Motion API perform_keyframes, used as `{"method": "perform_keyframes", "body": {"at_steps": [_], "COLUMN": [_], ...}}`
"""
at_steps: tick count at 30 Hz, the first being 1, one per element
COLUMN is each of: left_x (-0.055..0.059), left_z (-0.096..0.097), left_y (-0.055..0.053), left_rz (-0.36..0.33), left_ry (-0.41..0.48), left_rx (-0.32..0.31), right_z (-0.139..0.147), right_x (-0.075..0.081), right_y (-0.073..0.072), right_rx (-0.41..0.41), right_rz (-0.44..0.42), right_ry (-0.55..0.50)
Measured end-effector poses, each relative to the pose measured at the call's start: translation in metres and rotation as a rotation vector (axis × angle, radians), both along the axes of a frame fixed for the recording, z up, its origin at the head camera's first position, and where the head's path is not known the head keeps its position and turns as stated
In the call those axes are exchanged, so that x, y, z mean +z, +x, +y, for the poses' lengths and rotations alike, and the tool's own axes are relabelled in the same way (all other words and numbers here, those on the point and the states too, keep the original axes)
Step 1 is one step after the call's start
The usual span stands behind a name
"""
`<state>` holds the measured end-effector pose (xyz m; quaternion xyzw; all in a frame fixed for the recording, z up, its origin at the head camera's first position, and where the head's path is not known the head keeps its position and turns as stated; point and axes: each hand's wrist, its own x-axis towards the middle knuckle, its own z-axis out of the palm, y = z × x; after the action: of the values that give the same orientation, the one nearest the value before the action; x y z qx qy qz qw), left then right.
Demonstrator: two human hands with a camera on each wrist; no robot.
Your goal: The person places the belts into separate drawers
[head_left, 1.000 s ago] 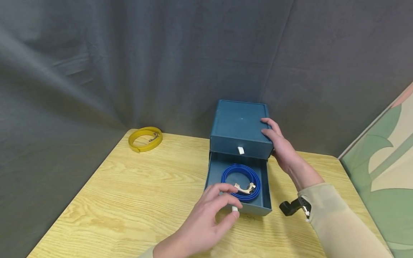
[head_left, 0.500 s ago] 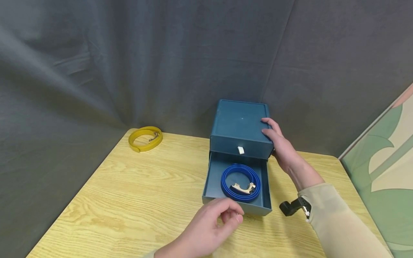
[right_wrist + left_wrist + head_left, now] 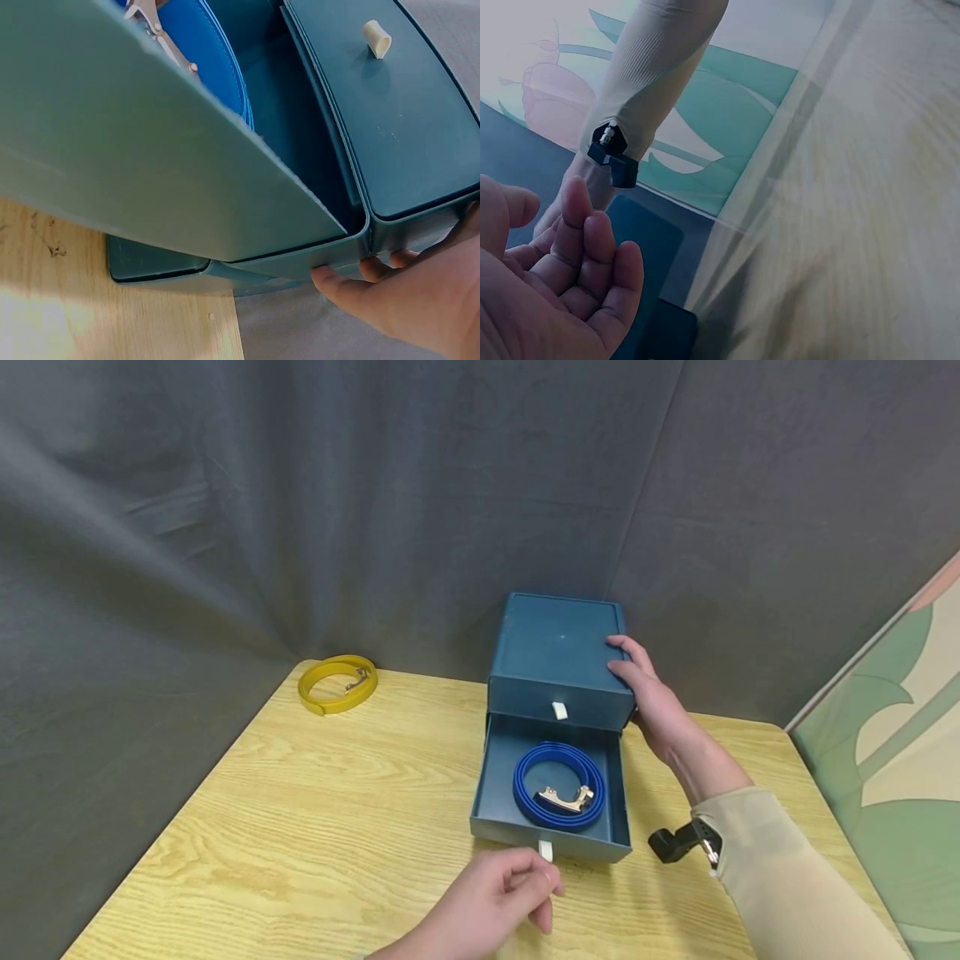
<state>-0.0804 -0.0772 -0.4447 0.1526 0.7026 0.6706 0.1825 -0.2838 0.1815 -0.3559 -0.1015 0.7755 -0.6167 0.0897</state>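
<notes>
A dark teal drawer box [image 3: 555, 647] stands at the back of the wooden table, its lower drawer [image 3: 495, 802] pulled out. Inside lies a coiled blue belt [image 3: 597, 781] with a gold-coloured buckle [image 3: 562, 802]. My left hand [image 3: 487, 897] is just in front of the drawer's white pull tab [image 3: 546, 850], fingers loosely curled around nothing; its palm also shows in the left wrist view. My right hand [image 3: 663, 710] holds the box at its upper right edge, some fingers over the top. In the right wrist view, fingertips [image 3: 326, 277] touch the box's side.
A coiled yellow belt [image 3: 311, 700] lies at the table's far left corner. A grey curtain [image 3: 420, 510] hangs behind the table, and a patterned panel [image 3: 900, 752] borders the right side. A black wrist mount [image 3: 673, 843] sticks out from my right sleeve.
My left hand has drawn back slightly from the drawer front, its fingers curling in, and the white tab is uncovered. The right hand, box and belts stay put.
</notes>
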Motion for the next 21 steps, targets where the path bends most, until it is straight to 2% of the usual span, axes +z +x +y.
{"method": "perform_keyframes", "body": {"at_steps": [7,16,21], "left_x": [-0.016,-0.029,-0.033], "left_z": [0.005,0.013,0.015], "left_y": [0.001,0.002,0.002], "left_rz": [-0.038,-0.084,-0.085], "left_ry": [0.099,0.134,0.118], "left_rx": [0.031,0.034,0.057], "right_z": [0.003,0.005,0.003], "right_x": [0.0,0.001,0.003], "right_y": [0.0,0.002,0.004], "right_rx": [-0.004,-0.014,-0.013], "right_rz": [0.002,0.001,0.001], "right_ry": [-0.009,-0.013,-0.015]}}
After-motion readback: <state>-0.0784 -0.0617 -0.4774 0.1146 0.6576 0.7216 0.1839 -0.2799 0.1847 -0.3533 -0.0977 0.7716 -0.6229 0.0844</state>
